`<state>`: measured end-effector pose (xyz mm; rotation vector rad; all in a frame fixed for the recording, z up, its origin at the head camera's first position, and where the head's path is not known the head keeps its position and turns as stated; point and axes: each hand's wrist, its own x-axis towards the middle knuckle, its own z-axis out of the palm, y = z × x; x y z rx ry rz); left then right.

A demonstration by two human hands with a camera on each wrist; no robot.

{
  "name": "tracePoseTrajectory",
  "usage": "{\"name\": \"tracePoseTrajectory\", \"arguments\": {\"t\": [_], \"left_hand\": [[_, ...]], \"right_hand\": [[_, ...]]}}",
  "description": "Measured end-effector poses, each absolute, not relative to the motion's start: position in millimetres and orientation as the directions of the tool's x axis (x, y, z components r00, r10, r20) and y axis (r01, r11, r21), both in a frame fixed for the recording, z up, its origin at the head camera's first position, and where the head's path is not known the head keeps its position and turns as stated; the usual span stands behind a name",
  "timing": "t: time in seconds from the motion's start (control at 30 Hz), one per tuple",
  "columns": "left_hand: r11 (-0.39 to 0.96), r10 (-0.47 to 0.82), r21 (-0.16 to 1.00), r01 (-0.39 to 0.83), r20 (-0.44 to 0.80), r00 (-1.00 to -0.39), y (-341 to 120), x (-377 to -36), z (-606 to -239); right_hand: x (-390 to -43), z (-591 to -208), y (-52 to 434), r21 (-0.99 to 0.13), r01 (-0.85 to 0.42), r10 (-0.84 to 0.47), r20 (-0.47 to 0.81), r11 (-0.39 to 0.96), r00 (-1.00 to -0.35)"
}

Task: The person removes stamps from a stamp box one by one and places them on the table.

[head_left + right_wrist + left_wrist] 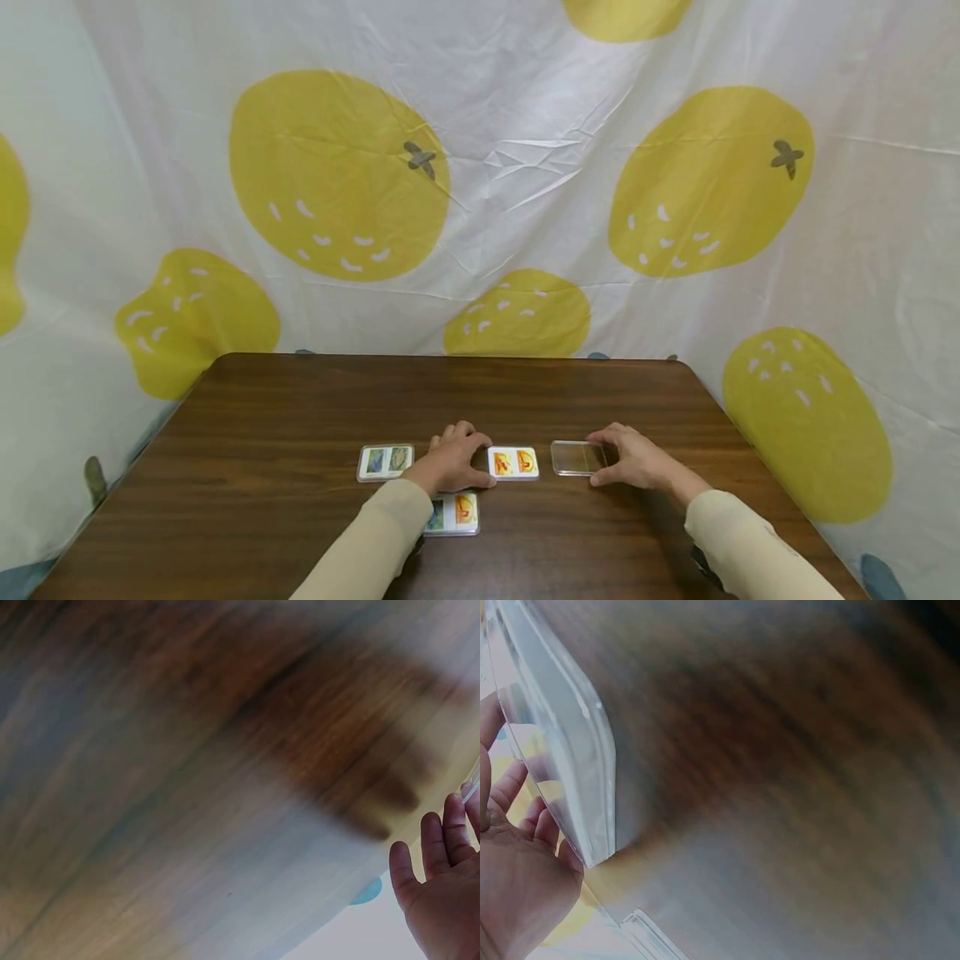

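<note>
A big white sheet with yellow fruit shapes [337, 175] is hung behind a dark brown wooden table [300, 400]. Two cream sleeves [750, 542] are seen coming in from the bottom of the head view.

Four small flat cases are laid on the table near the middle front. A case with a green and blue picture card [386, 462] is set to the left. A case with an orange picture card [513, 462] is set in the middle. A third card case [454, 513] is partly hidden under the left sleeve. An empty clear case [579, 457] is laid to the right.

The left hand [452, 461] is rested between the green case and the orange case, with its fingers bent loosely. The left edge of the orange case looks touched by the fingertips, but a real hold cannot be told. The right hand [633, 458] is laid at the right edge of the clear case, fingers gently bent, and nothing is lifted.

The clear case is judged to be light, stiff and smooth. It could slide on the wood and could crack if squeezed hard. It is best taken by its two long edges, between thumb and fingers.
</note>
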<state>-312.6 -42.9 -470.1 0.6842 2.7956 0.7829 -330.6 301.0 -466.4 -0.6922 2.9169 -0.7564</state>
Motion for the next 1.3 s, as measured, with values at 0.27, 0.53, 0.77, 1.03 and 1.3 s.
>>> {"name": "tracePoseTrajectory", "arguments": {"t": [0.27,0.53,0.77,1.03,1.3], "left_hand": [[0.761,0.47,0.517,0.392,-0.024,-0.882,-43.6,-313.5,-471.7],[0.763,0.47,0.512,0.395,-0.02,-0.883,-43.3,-313.1,-471.7],[0.764,0.47,0.508,0.398,-0.017,-0.883,-42.9,-313.0,-470.9],[0.762,0.469,0.513,0.395,-0.017,-0.883,-42.8,-313.3,-472.1],[0.763,0.468,0.513,0.394,-0.017,-0.883,-42.8,-315.3,-473.2]], "right_hand": [[-331.3,-466.2,302.4,-0.457,-0.416,-0.438,0.063,0.786,-0.897],[-329.6,-466.2,303.4,-0.436,-0.414,-0.437,0.052,0.799,-0.898],[-327.5,-466.2,305.1,-0.445,-0.412,-0.44,0.044,0.795,-0.897],[-326.5,-463.9,304.9,-0.454,-0.396,-0.429,0.033,0.798,-0.903],[-327.3,-457.1,295.6,-0.454,-0.393,-0.422,0.041,0.8,-0.906]]}}
